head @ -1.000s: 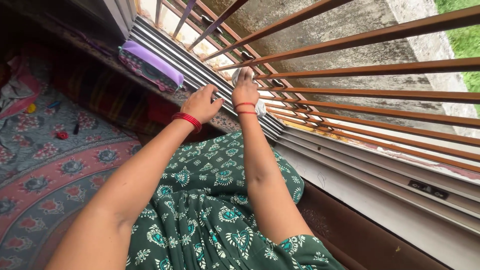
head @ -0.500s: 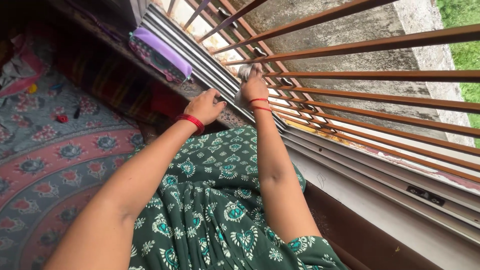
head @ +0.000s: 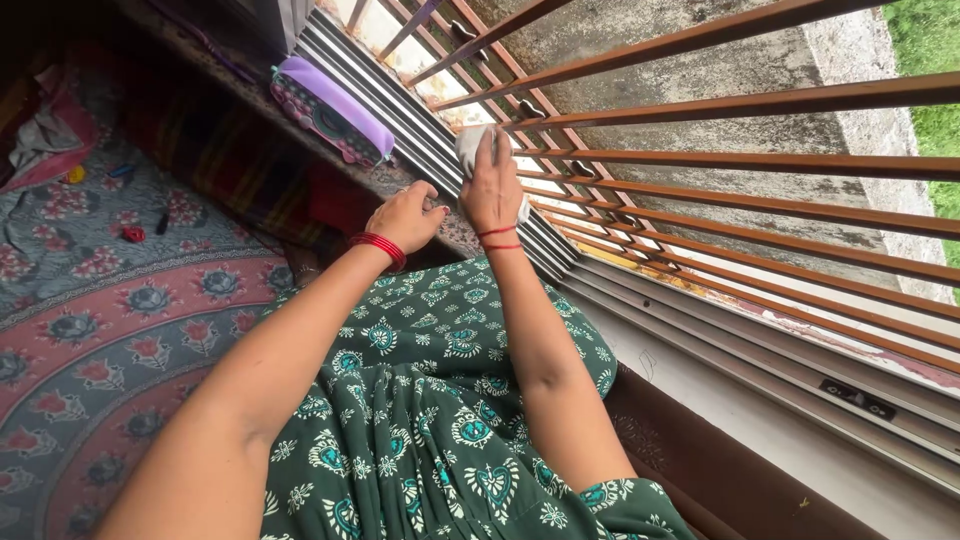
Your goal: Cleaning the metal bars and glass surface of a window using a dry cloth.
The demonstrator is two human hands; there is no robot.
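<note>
The right hand (head: 491, 190) presses a white cloth (head: 470, 148) flat-fingered onto the window track (head: 425, 140) beside the grille (head: 640, 170), the left hand (head: 405, 215) braced with curled fingers on the sill just left; a hard push could probably send the cloth through the grille.

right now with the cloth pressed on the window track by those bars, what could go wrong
The right hand presses a white cloth on the window track beside the open brown bars; the cloth could slip out through a gap. The left hand braces on the sill close to the purple pouch, which could get nudged off.
</note>
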